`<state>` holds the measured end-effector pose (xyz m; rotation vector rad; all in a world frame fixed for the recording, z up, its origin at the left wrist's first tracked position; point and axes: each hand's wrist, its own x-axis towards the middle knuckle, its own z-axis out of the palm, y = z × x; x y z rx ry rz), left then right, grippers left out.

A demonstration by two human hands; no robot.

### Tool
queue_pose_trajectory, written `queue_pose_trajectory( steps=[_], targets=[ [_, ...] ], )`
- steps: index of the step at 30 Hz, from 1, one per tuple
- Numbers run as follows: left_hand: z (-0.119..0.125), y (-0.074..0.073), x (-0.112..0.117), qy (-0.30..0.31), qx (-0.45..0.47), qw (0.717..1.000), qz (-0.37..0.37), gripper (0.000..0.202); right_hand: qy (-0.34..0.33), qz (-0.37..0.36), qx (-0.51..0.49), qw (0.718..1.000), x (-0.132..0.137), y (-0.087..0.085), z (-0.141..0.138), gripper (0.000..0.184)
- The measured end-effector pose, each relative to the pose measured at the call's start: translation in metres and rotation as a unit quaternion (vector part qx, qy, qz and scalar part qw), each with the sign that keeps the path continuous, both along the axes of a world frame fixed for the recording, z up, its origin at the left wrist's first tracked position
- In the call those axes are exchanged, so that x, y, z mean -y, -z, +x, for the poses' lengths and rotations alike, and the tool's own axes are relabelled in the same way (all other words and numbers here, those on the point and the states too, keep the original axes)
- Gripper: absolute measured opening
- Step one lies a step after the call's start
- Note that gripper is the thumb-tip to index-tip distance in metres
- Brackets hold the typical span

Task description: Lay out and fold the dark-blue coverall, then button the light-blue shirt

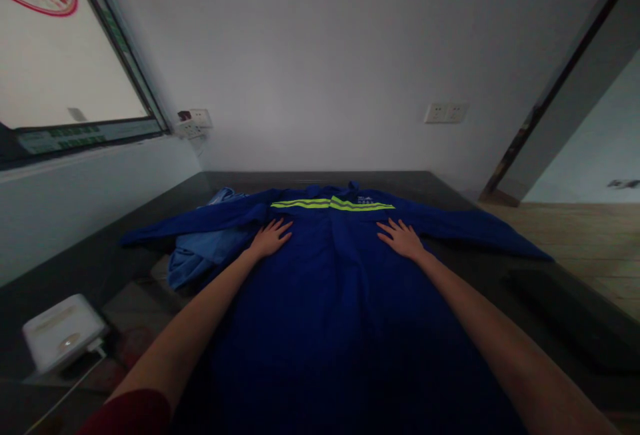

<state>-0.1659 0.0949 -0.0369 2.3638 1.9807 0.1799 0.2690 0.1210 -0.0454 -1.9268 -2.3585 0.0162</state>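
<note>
A dark blue work jacket [335, 288] with yellow-green reflective stripes across the chest lies spread flat on a dark table [430, 185], sleeves stretched out to both sides. My left hand [271, 236] rests flat on the jacket's left chest, fingers spread. My right hand [403, 237] lies flat on the right chest, fingers also spread. Neither hand holds anything.
A lighter blue garment [200, 255] lies bunched under the jacket's left sleeve. A white box with a cable [63, 331] sits at the near left. Wall sockets [447, 113] are on the wall behind; a window [65, 68] is at the left, wooden floor at the right.
</note>
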Motion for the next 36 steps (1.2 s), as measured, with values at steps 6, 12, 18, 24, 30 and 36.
queue_pose_trajectory(
  steps=[6, 12, 18, 24, 30, 36],
  targets=[
    [-0.001, -0.001, 0.012, 0.036, 0.014, 0.996, 0.084, 0.048, -0.025, 0.021, -0.022, 0.999, -0.001, 0.0, 0.002, 0.058],
    [-0.015, -0.022, 0.067, 0.108, 0.035, 0.986, 0.12, 0.039, -0.095, 0.105, -0.076, 0.987, 0.022, -0.006, 0.008, 0.049],
    [-0.042, -0.041, 0.104, 0.065, 0.13, 0.988, 0.059, 0.032, -0.17, 0.106, -0.126, 0.972, 0.069, -0.032, 0.016, 0.028],
    [0.02, -0.063, 0.067, 0.125, 0.217, 0.968, 0.018, 0.028, -0.185, 0.098, -0.164, 0.964, 0.078, -0.074, -0.052, 0.017],
    [0.119, -0.041, 0.013, 0.077, 0.226, 0.97, 0.042, 0.027, -0.116, 0.076, -0.121, 0.983, 0.059, -0.068, -0.148, 0.031],
    [0.145, -0.008, -0.001, 0.005, 0.207, 0.975, 0.082, 0.021, 0.0, 0.041, -0.174, 0.984, 0.034, -0.04, -0.155, 0.03]
  ],
)
